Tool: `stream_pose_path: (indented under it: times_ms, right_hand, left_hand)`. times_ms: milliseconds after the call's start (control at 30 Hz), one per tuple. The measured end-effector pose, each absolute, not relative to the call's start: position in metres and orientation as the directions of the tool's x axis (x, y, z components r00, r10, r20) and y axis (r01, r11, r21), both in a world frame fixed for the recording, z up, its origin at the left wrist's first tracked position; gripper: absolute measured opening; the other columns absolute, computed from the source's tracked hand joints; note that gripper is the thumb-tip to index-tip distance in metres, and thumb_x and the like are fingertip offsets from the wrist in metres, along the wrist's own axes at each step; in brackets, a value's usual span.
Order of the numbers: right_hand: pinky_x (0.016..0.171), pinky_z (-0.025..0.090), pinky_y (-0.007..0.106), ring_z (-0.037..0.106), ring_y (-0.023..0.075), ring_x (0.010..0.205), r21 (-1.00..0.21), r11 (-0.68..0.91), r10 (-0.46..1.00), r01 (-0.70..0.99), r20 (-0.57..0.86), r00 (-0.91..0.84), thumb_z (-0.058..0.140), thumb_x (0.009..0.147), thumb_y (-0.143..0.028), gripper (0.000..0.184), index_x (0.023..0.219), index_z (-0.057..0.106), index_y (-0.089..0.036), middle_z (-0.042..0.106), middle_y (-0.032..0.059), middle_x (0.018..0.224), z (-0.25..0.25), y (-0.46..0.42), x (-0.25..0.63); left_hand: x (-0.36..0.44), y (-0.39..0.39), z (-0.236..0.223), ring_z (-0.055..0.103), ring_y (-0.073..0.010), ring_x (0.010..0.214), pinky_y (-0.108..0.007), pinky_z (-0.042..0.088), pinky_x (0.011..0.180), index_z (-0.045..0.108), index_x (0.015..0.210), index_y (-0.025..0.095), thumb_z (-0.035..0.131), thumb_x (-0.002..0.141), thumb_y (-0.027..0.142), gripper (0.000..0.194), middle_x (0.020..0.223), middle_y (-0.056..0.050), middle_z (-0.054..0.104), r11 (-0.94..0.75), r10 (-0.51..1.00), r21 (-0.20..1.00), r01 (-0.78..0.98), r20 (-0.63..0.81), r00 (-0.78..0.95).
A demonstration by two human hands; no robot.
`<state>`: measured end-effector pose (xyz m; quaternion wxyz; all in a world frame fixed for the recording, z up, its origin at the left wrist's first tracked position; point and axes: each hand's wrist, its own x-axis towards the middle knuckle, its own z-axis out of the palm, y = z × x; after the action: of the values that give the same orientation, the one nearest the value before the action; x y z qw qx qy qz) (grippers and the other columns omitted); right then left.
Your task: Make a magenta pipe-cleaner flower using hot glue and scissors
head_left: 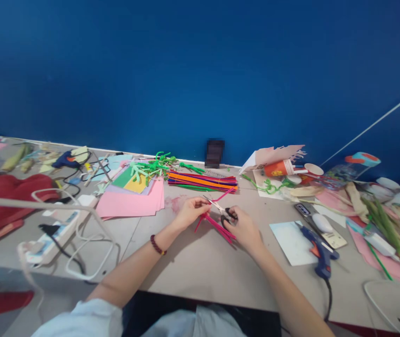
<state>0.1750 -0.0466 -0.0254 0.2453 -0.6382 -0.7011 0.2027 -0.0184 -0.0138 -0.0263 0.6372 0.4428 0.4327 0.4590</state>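
My left hand (193,210) pinches some magenta pipe cleaners (221,228), whose long ends slant down to the right beneath the scissors. In my right hand (244,228) is a pair of scissors (218,205) with black handles, fingers through the loops. The blades point left, close to my left fingertips; whether they touch a pipe cleaner I cannot tell. One magenta end sticks up to the right behind the blades. Just beyond my hands lies a bundle of orange, purple and red pipe cleaners (202,180).
Pink paper sheets (129,202) and green pipe-cleaner shapes (156,166) lie at left, beyond a white power strip (59,234). On the right, a blue glue gun (321,252) rests partly on a pale card, near a phone (303,210), orange paper cups (277,168) and husks.
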Motion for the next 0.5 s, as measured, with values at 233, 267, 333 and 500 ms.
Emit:
stream_pose_path:
  times_ms: [233, 267, 333, 500]
  right_hand:
    - [0.054, 0.032, 0.023, 0.058, 0.0147, 0.062, -0.58, 0.092, 0.995, 0.809, 0.072, -0.062, 0.056, 0.075, -0.042, 0.022, 0.084, 0.055, -0.023, 0.063, -0.0016, 0.069, -0.0306, -0.0467, 0.1755]
    - [0.053, 0.031, 0.022, 0.057, 0.0146, 0.06, -0.575, 0.088, 0.996, 0.814, 0.064, -0.062, 0.056, 0.075, -0.042, 0.021, 0.084, 0.055, -0.023, 0.062, -0.0019, 0.067, -0.0302, -0.047, 0.1753]
    - [0.052, 0.03, 0.022, 0.056, 0.0143, 0.057, -0.555, 0.084, 0.996, 0.827, 0.048, -0.069, 0.056, 0.075, -0.04, 0.02, 0.082, 0.056, -0.022, 0.06, -0.0024, 0.062, -0.029, -0.0478, 0.1745]
    - [0.052, 0.028, 0.022, 0.053, 0.0134, 0.055, -0.502, 0.127, 0.992, 0.855, 0.059, -0.113, 0.055, 0.074, -0.034, 0.013, 0.071, 0.056, -0.021, 0.058, -0.0017, 0.059, -0.0256, -0.0485, 0.1765]
  left_hand:
    - [-0.0174, -0.0134, -0.0294, 0.059, -0.0119, 0.051, -0.023, 0.046, 0.052, 0.064, 0.076, 0.013, 0.079, 0.057, 0.031, 0.031, 0.059, -0.001, 0.064, 0.181, 0.969, 0.962, -0.203, -0.139, 0.206]
    - [-0.0173, -0.0136, -0.0299, 0.059, -0.0121, 0.051, -0.023, 0.047, 0.052, 0.064, 0.076, 0.013, 0.08, 0.056, 0.031, 0.031, 0.06, -0.001, 0.064, 0.184, 0.969, 0.962, -0.203, -0.142, 0.203]
    - [-0.0166, -0.0143, -0.0309, 0.059, -0.0124, 0.052, -0.023, 0.047, 0.052, 0.063, 0.076, 0.013, 0.08, 0.056, 0.03, 0.031, 0.06, -0.001, 0.064, 0.19, 0.968, 0.961, -0.2, -0.15, 0.199]
    - [-0.0159, -0.0161, -0.03, 0.059, -0.0136, 0.055, -0.025, 0.047, 0.056, 0.065, 0.073, 0.014, 0.074, 0.064, 0.033, 0.022, 0.063, -0.002, 0.065, 0.158, 0.967, 0.977, -0.145, -0.123, 0.225]
